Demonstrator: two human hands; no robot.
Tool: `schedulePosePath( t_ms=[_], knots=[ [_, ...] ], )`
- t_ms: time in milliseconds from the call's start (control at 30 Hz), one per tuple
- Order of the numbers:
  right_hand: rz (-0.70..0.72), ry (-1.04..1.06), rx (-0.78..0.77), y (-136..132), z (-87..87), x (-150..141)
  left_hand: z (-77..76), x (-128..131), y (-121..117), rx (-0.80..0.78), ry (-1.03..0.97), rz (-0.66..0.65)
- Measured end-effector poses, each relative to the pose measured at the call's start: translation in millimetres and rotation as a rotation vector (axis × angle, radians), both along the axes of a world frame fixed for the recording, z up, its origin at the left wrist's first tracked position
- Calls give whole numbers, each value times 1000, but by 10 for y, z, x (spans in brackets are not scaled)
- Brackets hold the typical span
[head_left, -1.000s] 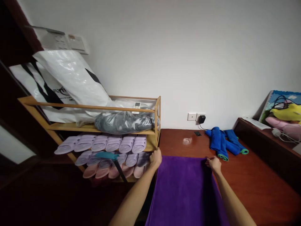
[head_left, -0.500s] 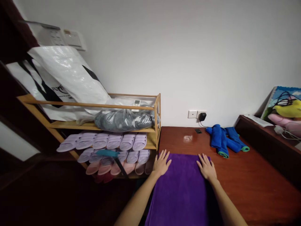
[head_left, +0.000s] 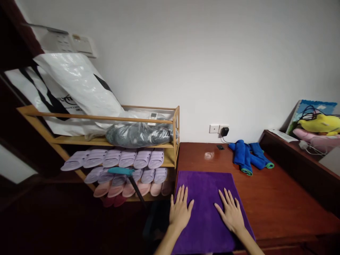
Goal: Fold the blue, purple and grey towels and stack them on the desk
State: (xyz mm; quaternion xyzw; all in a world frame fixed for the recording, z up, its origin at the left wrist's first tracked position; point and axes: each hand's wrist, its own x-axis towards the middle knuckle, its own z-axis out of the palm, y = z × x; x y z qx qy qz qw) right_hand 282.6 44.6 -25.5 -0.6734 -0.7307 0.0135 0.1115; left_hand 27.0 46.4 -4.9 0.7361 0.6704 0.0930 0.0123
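A folded purple towel (head_left: 205, 212) lies flat on the reddish-brown wooden table (head_left: 278, 202), reaching down to its front edge. My left hand (head_left: 181, 209) rests palm down on the towel's left side, fingers stretched out. Over on the right part of the cloth, my right hand (head_left: 230, 211) also lies flat with its fingers spread. Neither hand grips anything. Behind and to the right, several rolled blue towels (head_left: 240, 154) with green edging sit in a loose pile on the table.
Left of the table stands a wooden rack (head_left: 170, 163) with several lilac slippers (head_left: 127, 158), pink slippers (head_left: 130, 189), a plastic-wrapped grey bundle (head_left: 140, 134) and a white bag (head_left: 79, 85). A raised ledge on the right bears a yellow plush toy (head_left: 322, 124). A black plug (head_left: 225, 131) is in the wall socket.
Both hands have slid back toward me from the towel's far corners. The towel now looks flatter, its far edge uncovered. The view has shifted slightly.
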Motion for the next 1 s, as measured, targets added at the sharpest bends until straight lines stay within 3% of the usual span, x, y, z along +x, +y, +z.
schedulePosePath(
  t_ms=[233,367,500,600,733,833,1000],
  knots=[
    [3,-3,-38,333,263,-56,254,71,347,73,5,16],
    [104,25,32,19,299,-248,233,90,39,248,-10,-57],
    [213,14,30,-314,149,-208,12,34,-354,181,-13,-132],
    [187,0,28,-349,93,14,-46,-44,-411,128,-8,-158],
    [130,-8,59,-432,78,230,-12,-167,-423,125,3,-109],
    [33,0,89,-664,22,194,-23,-185,-589,198,22,-64],
    [28,-44,92,-880,-85,89,-83,-39,-846,222,33,-180]
  ],
)
